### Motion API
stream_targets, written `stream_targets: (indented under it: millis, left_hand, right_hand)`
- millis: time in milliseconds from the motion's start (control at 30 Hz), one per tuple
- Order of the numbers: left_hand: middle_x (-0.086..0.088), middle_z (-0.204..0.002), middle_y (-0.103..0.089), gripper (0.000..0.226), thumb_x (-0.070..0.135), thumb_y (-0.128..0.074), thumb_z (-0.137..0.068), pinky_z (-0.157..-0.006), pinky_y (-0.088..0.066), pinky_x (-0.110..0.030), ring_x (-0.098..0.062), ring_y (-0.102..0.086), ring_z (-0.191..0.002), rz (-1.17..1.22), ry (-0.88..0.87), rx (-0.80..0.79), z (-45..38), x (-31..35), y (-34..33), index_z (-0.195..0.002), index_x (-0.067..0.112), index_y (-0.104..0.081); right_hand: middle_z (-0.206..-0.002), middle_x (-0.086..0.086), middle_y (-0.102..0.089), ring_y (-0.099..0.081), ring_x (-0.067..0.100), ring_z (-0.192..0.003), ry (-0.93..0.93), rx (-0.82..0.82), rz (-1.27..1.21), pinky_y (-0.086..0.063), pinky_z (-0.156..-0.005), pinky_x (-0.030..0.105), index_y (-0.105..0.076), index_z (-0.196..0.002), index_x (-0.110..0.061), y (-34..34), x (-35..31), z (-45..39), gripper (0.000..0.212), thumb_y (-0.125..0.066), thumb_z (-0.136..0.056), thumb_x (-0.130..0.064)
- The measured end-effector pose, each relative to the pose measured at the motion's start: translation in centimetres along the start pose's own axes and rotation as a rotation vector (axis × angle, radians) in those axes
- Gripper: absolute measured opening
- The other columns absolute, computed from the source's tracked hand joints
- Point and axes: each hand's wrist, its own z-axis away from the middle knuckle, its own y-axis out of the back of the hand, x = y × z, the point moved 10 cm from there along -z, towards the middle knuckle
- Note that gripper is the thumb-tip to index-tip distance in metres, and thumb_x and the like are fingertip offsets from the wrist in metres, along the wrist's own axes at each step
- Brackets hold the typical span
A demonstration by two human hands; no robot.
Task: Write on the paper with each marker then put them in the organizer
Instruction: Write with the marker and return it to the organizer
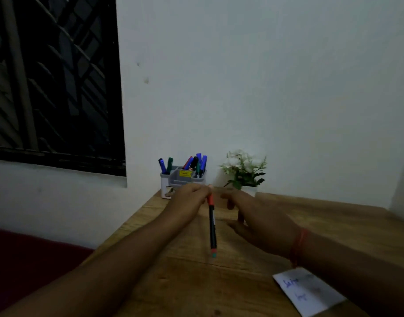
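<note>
— How many markers do you count?

— One in the hands: a black marker [212, 227] with an orange cap end, hanging almost upright above the wooden table [333, 225]. The rest stand in the organizer [181, 178], a grey and white holder at the back of the table against the wall. In its left cup I see two markers [165, 165], one blue and one green. In the right-hand cup there is a crowded bunch [195, 162]; I make out about six, blue, red, black and green, but they overlap and the count is not sure.

— And the paper?

— One sheet of paper [310, 291], near the front right of the table, partly under the right forearm. It has blue writing on it, too blurred to read.

— What is the left hand doing?

— The left hand [189, 199] has its fingers curled and pinches the marker at its orange top end, so the marker dangles down toward the table.

— The right hand?

— The right hand [253, 213] sits just beside the marker, fingers loosely bent and spread, holding nothing. I cannot tell whether its fingertips touch the marker. A red thread [298, 245] circles that wrist.

— Anything else?

— One small potted plant [244, 170] with white flowers, right of the organizer, and one dark barred window [54, 83] on the left wall.
</note>
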Motion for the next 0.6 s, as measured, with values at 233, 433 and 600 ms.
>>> stream_targets:
  millis: [233, 433, 600]
  left_hand:
    - [-0.014, -0.105, -0.07, 0.032, 0.03, -0.054, -0.097, -0.092, -0.055, -0.038, -0.024, -0.066, -0.101, 0.34, 0.115, -0.233, 0.7, 3.7, -11.5, -0.099, 0.002, -0.07]
    - [-0.013, -0.1, -0.07, 0.02, 0.027, -0.058, -0.097, -0.092, -0.055, -0.04, -0.021, -0.068, -0.088, 0.273, -0.069, -0.385, -0.1, 6.5, -18.4, -0.099, 0.007, -0.059]
    - [0.008, -0.1, -0.068, 0.013, 0.031, -0.055, -0.099, -0.085, -0.054, -0.03, -0.009, -0.065, -0.093, -0.017, -0.468, -0.492, 0.9, 8.4, -24.0, -0.107, 0.025, -0.064]
  right_hand:
    - [-0.112, 0.002, -0.064, -0.063, 0.013, -0.076, 0.165, 0.148, 0.195, -0.053, -0.057, 0.024, -0.056, -0.128, -0.02, 2.6, 2.5, 5.8, 0.053, -0.078, -0.08, -0.023]
    - [-0.092, -0.008, -0.064, -0.056, 0.004, -0.071, -0.025, 0.276, -0.017, -0.051, -0.06, 0.025, -0.065, -0.11, -0.023, 7.0, 9.2, 11.2, 0.018, -0.057, -0.095, -0.03]
    - [-0.083, -0.007, -0.071, -0.071, 0.009, -0.073, -0.464, 0.394, -0.591, -0.057, -0.064, 0.023, -0.065, -0.093, -0.019, 6.3, 16.6, 15.5, 0.003, -0.066, -0.095, -0.016]
